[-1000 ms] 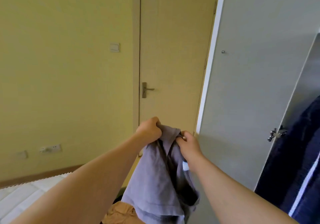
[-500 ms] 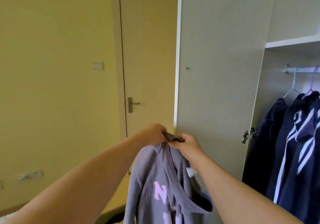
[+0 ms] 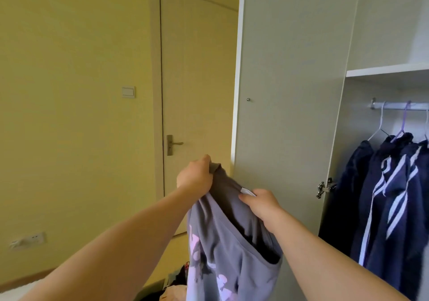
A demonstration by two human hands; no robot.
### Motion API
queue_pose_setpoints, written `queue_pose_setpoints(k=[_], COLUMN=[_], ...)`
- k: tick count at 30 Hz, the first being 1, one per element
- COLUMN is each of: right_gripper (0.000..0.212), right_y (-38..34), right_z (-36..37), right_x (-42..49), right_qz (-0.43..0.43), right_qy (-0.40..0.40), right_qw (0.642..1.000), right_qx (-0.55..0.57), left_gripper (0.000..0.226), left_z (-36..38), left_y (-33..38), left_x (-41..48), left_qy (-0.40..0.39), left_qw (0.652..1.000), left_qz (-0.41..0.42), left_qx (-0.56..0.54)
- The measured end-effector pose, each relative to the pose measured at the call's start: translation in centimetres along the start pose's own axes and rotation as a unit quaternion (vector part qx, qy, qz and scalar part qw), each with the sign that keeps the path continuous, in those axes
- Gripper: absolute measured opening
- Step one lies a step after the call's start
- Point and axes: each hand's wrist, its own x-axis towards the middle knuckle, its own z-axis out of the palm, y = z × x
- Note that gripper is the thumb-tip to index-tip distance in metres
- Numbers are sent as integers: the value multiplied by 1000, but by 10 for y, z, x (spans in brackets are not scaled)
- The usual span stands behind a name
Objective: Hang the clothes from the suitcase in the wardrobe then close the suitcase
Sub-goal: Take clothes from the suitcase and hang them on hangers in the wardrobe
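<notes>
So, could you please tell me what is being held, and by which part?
The purple-grey shirt, at its top edge: the left hand grips a bunched fold, and the right hand pinches it beside the white label.

We count two hands, the left hand (image 3: 195, 176) and the right hand (image 3: 261, 204), and one grey-purple shirt (image 3: 222, 249). On the one rail (image 3: 399, 106) we count three hanger hooks (image 3: 404, 119), with navy striped garments (image 3: 390, 207) below them, though we cannot tell how many. We also count one room door (image 3: 197, 80), one door handle (image 3: 173, 144), one light switch (image 3: 128, 92), one wardrobe door (image 3: 285, 91) with one knob (image 3: 248, 99), one hinge (image 3: 323, 188) and one shelf (image 3: 387, 69).
</notes>
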Motion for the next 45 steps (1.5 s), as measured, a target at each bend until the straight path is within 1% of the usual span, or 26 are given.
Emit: queue_pose_setpoints(k=[2, 4, 5, 7, 9, 10, 12, 13, 15, 17, 18, 19, 22, 23, 24, 26, 28, 29, 31, 33, 34, 35, 36, 38, 41, 45], right_gripper=[24, 14, 17, 32, 36, 36, 38, 40, 42, 44, 46, 47, 40, 35, 28, 16, 8, 9, 11, 13, 20, 25, 26, 22, 29, 20], right_y=[4, 11, 15, 15, 9, 3, -8, -13, -20, -23, -23, -22, -17, -15, -13, -6, 6, 11, 24, 36, 42, 50, 55, 66, 80, 96], right_z=[-4, -6, -6, -5, -5, -4, -2, -2, -5, -14, -20, -28, -56, -69, -80, -109, -145, -156, -182, -205, -216, -230, -237, -255, -278, -309], right_x=[0, -2, -3, -4, -3, -1, 1, 1, 3, 5, 5, 4, -2, -6, -9, -15, -27, -31, -43, -52, -55, -60, -62, -70, -73, -55], right_qz=[6, 28, 37, 50, 53, 53, 50, 52, 63, 82, 90, 94, 94, 87, 81, 73, 79, 83, 83, 84, 88, 94, 102, 111, 92, 73], right_qy=[8, -5, -3, 28, 82, 100, 122, 131, 151, 167, 172, 175, 183, 190, 196, 219, 242, 242, 255, 269, 275, 285, 282, 288, 318, 355], right_qw=[998, 990, 988, 992, 994, 993, 991, 989, 984, 979, 977, 975, 971, 971, 971, 968, 964, 964, 961, 958, 956, 953, 953, 950, 941, 929], right_qx=[-67, -139, -149, -111, -50, -21, 24, 43, 69, 87, 92, 96, 117, 116, 112, 95, 75, 71, 62, 52, 49, 43, 43, 51, 66, 76], left_gripper=[13, 17, 20, 27, 35, 37, 40, 38, 31, 25, 22, 21, 19, 14, 11, 17, 24, 26, 29, 31, 31, 31, 30, 27, 27, 23], left_z=[-3, -9, -11, -14, -16, -17, -18, -19, -20, -21, -22, -21, -15, -8, -3, 9, 23, 26, 36, 47, 52, 59, 61, 68, 76, 95], left_y=[-2, -4, -5, -10, -13, -14, -11, -8, 2, 13, 20, 28, 53, 63, 73, 95, 123, 131, 156, 183, 198, 218, 228, 256, 291, 336], left_x=[1, 2, 2, 4, 6, 7, 9, 10, 9, 9, 7, 5, 2, 4, 5, 6, 2, 1, -4, -8, -12, -15, -17, -18, -14, -4], left_qy=[37, 60, 70, 77, 53, 30, -28, -48, -72, -88, -102, -114, -142, -141, -132, -110, -90, -76, -79, -93, -104, -122, -136, -166, -203, -256], left_qw=[999, 997, 995, 995, 994, 995, 991, 981, 943, 885, 857, 839, 825, 830, 844, 871, 889, 896, 897, 883, 871, 856, 841, 811, 763, 749], left_qz=[-8, -28, -41, -69, -86, -90, -116, -144, -205, -238, -248, -249, -232, -220, -206, -179, -157, -147, -132, -125, -124, -123, -128, -136, -151, -121], left_qx=[-22, -51, -52, -3, 32, 20, -61, -120, -251, -390, -440, -471, -496, -492, -477, -444, -421, -412, -415, -442, -463, -487, -507, -545, -594, -599])
